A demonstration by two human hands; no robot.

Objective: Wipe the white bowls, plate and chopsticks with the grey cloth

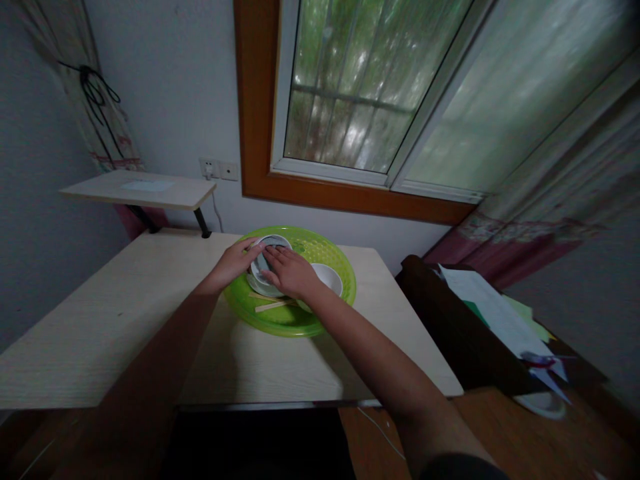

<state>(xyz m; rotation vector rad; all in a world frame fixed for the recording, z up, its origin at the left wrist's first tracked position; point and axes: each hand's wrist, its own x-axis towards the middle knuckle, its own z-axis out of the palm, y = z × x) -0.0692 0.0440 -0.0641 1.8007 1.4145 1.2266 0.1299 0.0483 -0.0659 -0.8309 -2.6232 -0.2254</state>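
Note:
A round green plastic basket sits on the far part of a pale wooden table. Inside it a small bowl with a dark inside and white rim stands on other white dishes. My left hand grips that bowl's left rim with curled fingers. My right hand lies over the bowl's right side, fingers pressed on its rim. A second white bowl sits just right of my right hand. Wooden chopsticks lie in the basket below my hands.
A small raised shelf stands at the table's far left corner, below a tied curtain. A window fills the wall ahead. A dark piece of furniture with papers stands to the right of the table.

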